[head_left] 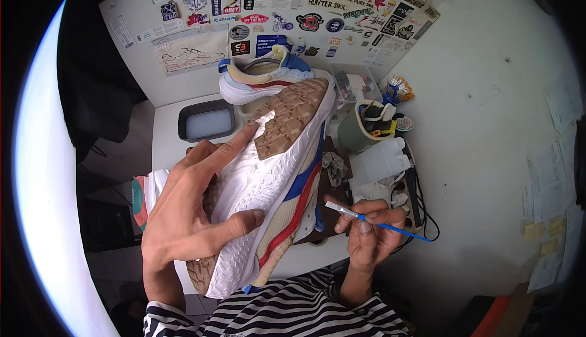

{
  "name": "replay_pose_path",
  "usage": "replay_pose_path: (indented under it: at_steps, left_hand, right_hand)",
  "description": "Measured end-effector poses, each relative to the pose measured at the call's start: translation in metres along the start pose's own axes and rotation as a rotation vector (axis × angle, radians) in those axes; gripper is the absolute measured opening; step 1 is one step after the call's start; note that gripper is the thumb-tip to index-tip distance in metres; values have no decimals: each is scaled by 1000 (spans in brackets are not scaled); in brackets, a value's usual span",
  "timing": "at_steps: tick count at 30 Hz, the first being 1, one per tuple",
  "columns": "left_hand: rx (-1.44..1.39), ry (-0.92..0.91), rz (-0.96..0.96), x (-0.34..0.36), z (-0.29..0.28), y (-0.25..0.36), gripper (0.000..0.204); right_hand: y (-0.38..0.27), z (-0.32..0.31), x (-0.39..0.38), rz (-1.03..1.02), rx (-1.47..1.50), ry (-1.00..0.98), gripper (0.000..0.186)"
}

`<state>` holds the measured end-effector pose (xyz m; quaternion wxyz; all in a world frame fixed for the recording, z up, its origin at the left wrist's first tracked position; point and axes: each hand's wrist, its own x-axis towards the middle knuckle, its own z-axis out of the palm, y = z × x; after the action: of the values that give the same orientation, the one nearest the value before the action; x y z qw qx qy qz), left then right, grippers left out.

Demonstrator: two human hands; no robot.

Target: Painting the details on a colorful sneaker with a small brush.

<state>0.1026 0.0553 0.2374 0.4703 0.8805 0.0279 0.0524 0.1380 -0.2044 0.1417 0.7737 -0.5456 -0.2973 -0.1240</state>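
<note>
2 hands [178, 215] [371, 232] hold 1 knobbly-soled mesh sneaker [267, 192], 1 slim brush [349, 213].

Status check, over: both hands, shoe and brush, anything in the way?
Left hand gripping held shoe, sole facing camera. Right hand holding blue-handled brush, white tip off the sole. Left fingers covering part of sole.
</note>
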Motion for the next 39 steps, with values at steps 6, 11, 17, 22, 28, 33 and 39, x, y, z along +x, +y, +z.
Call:
replay_pose_path:
  at_steps: [6, 11, 17, 22, 28, 33, 39]
  left_hand:
    - [19, -56, -13, 0, 1, 14, 108]
    - [25, -52, 2, -1, 5, 16, 109]
    - [36, -63, -10, -1, 5, 21, 109]
    - [56, -71, -17, -1, 4, 22, 109]
    - [80, -63, 0, -1, 4, 19, 109]
    - [74, -80, -8, -2, 2, 18, 109]
    - [70, -60, 36, -2, 3, 17, 109]
  right_hand:
    - [-5, -1, -2, -41, -33, -10, 16]
    - [-4, -2, -3, -99, -57, 8, 17]
    - [-5, -2, -1, -100, -162, 17, 17]
    - [-4, -2, -2, -114, -131, 16, 17]
    - [-4, -1, -2, -88, -126, 21, 17]
    - [-4, 1, 0, -92, -178, 48, 17]
    - [-3, 0, 0, -71, -78, 51, 17]
